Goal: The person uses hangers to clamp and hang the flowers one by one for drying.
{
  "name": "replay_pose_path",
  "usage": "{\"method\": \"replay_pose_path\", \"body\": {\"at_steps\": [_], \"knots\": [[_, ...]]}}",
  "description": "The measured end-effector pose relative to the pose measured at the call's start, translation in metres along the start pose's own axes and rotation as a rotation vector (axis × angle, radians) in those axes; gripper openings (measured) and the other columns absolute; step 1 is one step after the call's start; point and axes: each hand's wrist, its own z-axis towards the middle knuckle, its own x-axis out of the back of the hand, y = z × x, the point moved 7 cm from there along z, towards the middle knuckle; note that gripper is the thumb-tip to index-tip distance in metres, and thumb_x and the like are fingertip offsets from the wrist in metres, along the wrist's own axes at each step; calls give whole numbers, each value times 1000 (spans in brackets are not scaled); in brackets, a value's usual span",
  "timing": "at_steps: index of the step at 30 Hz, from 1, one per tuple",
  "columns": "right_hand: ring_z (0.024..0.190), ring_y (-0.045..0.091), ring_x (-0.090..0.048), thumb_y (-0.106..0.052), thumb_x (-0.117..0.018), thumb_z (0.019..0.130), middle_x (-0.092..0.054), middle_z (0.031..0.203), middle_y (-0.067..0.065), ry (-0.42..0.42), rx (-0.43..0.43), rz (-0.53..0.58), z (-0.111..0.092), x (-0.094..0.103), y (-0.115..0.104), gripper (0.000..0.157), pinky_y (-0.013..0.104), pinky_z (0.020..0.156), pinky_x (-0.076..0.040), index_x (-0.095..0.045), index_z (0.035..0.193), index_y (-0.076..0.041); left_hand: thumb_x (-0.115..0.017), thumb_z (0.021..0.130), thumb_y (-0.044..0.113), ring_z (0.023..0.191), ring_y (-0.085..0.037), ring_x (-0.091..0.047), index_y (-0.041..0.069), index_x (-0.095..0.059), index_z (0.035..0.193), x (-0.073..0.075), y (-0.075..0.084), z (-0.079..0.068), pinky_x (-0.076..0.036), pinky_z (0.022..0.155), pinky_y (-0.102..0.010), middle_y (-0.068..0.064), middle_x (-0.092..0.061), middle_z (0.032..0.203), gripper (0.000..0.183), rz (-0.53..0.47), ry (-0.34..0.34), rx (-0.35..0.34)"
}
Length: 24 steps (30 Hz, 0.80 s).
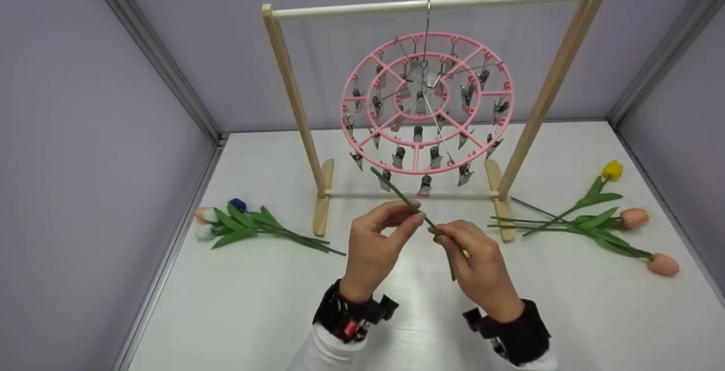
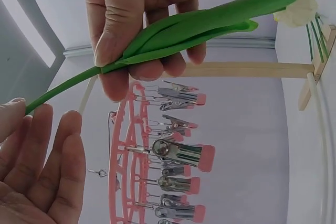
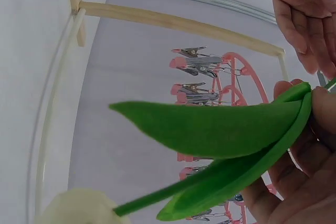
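Observation:
Between my hands is an artificial tulip with a green stem (image 1: 396, 190), broad leaves (image 3: 220, 129) and a cream-white bloom (image 3: 79, 208). My left hand (image 1: 376, 243) pinches the bare stem between thumb and fingertips. Close beside it, my right hand (image 1: 481, 260) pinches the same stem at the base of the leaves, clearly seen in the left wrist view. In the head view the right hand hides the bloom and most leaves. Just beyond the hands hangs a round pink clip hanger (image 1: 416, 158) with many metal clips (image 1: 425, 184); the stem's tip overlaps its front rim in view.
The hanger hooks onto the white bar (image 1: 362, 8) of a wooden stand (image 1: 294, 99). At left on the white table (image 1: 238, 314) lie tulips with blue, peach and white blooms (image 1: 238, 205). On the right are yellow (image 1: 612, 170) and peach tulips (image 1: 662, 264), some stems crossing the stand's foot.

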Motion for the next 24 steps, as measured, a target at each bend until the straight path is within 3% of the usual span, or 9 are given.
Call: {"method": "replay_pose_path", "body": {"at_steps": [8,12,16,20,24], "knots": [[90,13,-64,4,-69,89,-69,97,-1,-105,51,-49,1,-9,-2,23,21,77,-48,-72,108,-8,-72,88,-3,80,-19,-70,-3,-73,101,0,0,0,-57,72,-33,-11,-74,93,13,44,-70,24],[90,12,-63,0,-68,91,-69,95,-1,-129,65,-29,1,-11,-3,20,22,76,-47,-72,109,-9,-72,91,4,81,-16,-70,3,-75,102,1,-4,-2,-57,72,-32,-5,-74,94,12,32,-125,29],[92,11,-64,1,-69,90,-69,97,-3,-146,45,-21,3,-9,-1,24,21,79,-48,-73,112,-8,-71,93,16,82,-13,-70,10,-76,101,3,-8,-3,-57,73,-31,3,-74,93,11,21,-127,27],[93,16,-67,10,-71,85,-72,99,1,-59,42,-29,11,9,7,29,19,83,-49,-74,110,-5,-72,93,22,79,-13,-70,11,-76,97,7,-9,1,-57,72,-32,7,-73,89,12,8,-78,34],[88,16,-69,13,-71,84,-74,97,7,143,-4,-81,26,46,28,24,17,81,-51,-75,103,0,-74,92,19,77,-15,-71,9,-75,95,14,-9,5,-57,72,-33,5,-73,86,11,-17,-25,48]]}}
